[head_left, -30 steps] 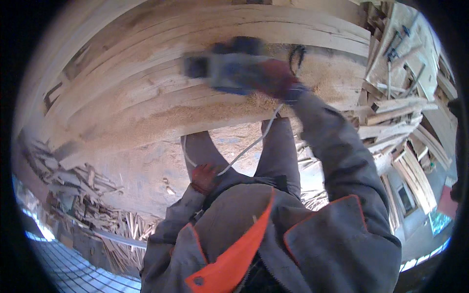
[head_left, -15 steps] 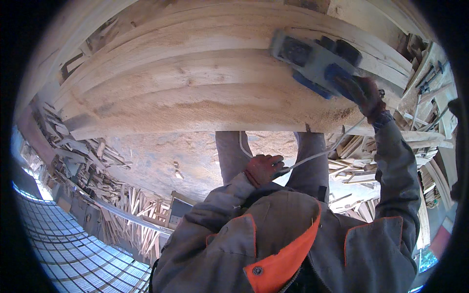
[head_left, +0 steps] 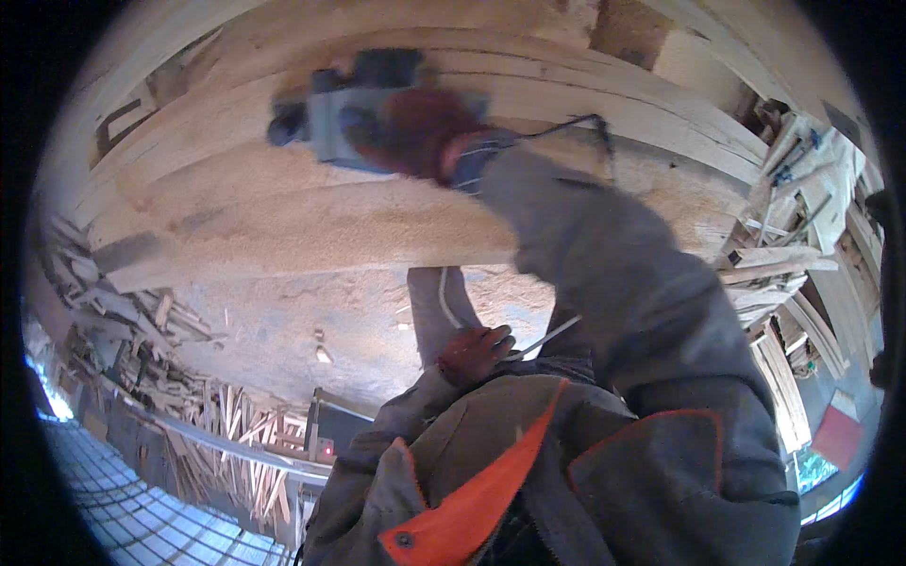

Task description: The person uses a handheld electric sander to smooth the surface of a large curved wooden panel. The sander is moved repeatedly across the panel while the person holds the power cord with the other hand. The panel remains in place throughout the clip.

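My right hand [head_left: 429,132], in a dark red glove, is wrapped round a grey belt sander [head_left: 327,124] with dark knobs. Motion blurs the tool, which lies on the wide wooden boards [head_left: 321,222] left of the middle. Its handle is hidden under my fingers. Close to my body, my left hand [head_left: 475,353], gloved too, is closed round a pale power cord [head_left: 550,337]. The cord runs out of that hand on both sides, and my right sleeve covers part of it. Fine sawdust lies over the boards.
Scrap wood [head_left: 241,429] is heaped on the floor at the lower left, and more offcuts [head_left: 779,269] lie at the right. A metal rail [head_left: 226,443] passes the left heap. The boards' near edge runs in front of my legs.
My right hand has swept the belt sander leftward across the boards, from the right side to left of the middle. My left hand keeps the cord, shifted slightly left and down in view.
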`<state>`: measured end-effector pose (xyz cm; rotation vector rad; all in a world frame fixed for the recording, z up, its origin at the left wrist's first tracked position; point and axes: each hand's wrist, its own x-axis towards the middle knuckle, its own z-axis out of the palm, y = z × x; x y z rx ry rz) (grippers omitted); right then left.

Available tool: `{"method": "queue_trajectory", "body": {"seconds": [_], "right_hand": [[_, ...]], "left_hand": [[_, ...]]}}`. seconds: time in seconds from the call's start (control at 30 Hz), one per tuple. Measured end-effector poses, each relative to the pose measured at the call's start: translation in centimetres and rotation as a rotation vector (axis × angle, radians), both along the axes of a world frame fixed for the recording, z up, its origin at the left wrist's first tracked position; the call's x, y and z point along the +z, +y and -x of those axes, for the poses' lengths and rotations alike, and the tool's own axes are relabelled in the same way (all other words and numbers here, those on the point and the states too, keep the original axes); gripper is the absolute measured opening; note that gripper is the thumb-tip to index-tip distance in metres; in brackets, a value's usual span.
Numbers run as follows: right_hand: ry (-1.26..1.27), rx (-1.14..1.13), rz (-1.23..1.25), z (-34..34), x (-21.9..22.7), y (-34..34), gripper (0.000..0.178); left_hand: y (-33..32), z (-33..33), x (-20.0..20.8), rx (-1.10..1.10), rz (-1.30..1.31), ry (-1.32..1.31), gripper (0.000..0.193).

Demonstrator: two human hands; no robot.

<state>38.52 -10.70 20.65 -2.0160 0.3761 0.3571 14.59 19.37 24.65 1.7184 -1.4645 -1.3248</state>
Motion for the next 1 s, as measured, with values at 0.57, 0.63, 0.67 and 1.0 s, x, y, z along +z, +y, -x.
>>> {"method": "queue_trajectory", "body": {"seconds": [0.57, 0.63, 0.67, 1.0], "right_hand": [[0.009, 0.18, 0.113, 22.7, -1.4, -15.0, 0.033], [0.044, 0.206, 0.132, 28.3, -0.4, -19.4, 0.038], [0.107, 0.183, 0.053, 30.9, 0.0, -21.5, 0.041], [0.056, -0.159, -0.069, 36.5, -0.3, -22.9, 0.037]], "left_hand": [[14.9, -1.8, 12.6, -0.015, -0.353, -0.298, 0.046], [15.4, -0.1, 13.9, 0.028, -0.436, -0.283, 0.049], [15.2, 0.9, 13.9, 0.064, -0.455, -0.305, 0.048], [16.2, 7.0, 9.9, 1.056, -0.894, -0.268, 0.025]]}}
